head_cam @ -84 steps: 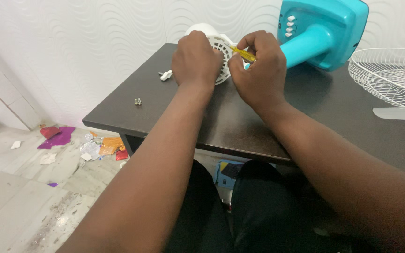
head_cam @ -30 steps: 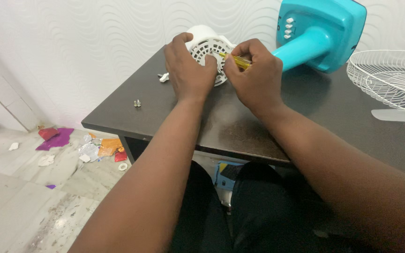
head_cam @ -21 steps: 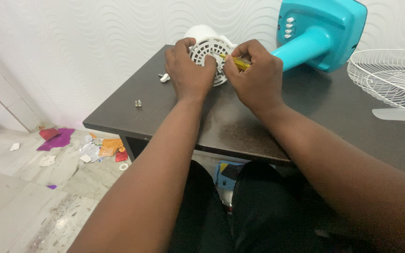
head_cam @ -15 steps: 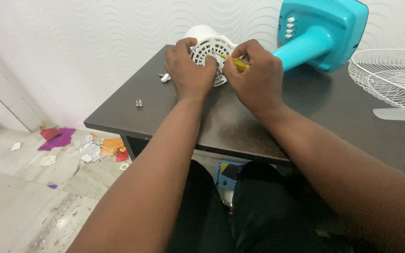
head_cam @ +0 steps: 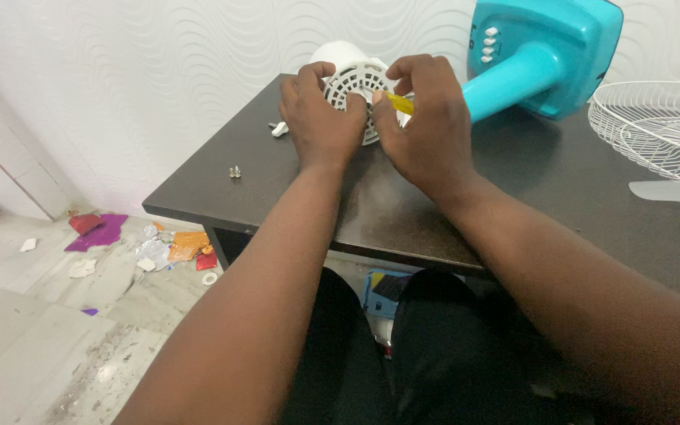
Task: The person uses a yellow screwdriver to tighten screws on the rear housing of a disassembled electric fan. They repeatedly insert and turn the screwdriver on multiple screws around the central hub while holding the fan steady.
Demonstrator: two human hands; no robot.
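A white vented fan motor housing (head_cam: 349,75) lies on its side on the dark table (head_cam: 513,181), joined to a turquoise fan stand (head_cam: 541,55). My left hand (head_cam: 318,118) grips the housing from its left side. My right hand (head_cam: 423,126) holds a yellow-handled screwdriver (head_cam: 397,102) whose tip is pressed against the housing's grille. Both hands touch the housing and cover its lower half.
Two small screws (head_cam: 234,171) and a small white part (head_cam: 279,129) lie on the table's left part. A white wire fan guard (head_cam: 659,130) and a grey blade (head_cam: 670,191) sit at the right. Coloured scraps (head_cam: 143,244) litter the floor below.
Both hands have stayed on the housing with small shifts of the fingers. The left hand's fingers have slid a little over the grille, and the screwdriver stays at the same spot.
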